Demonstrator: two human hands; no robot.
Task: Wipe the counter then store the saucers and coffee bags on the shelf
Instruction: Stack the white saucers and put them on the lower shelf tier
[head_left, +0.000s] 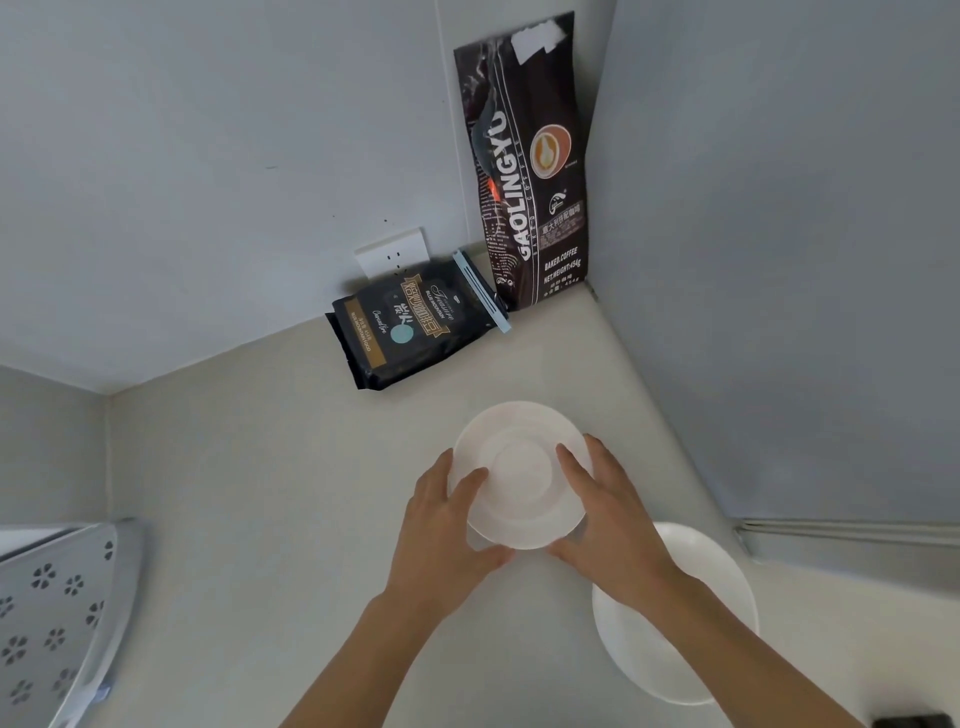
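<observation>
Above the pale counter (260, 493), head view: the left hand (441, 519) and right hand (608, 514) clasp a small white round saucer (519, 483) from opposite sides, thumbs over its rim, fingers curled beneath. A larger white plate (691, 649) lies near, under the right forearm. Behind, a small black coffee bag (415, 332) lies flat; a tall dark coffee bag (535, 171) leans upright in the corner. A perforated metal shelf (52, 613) sits left.
</observation>
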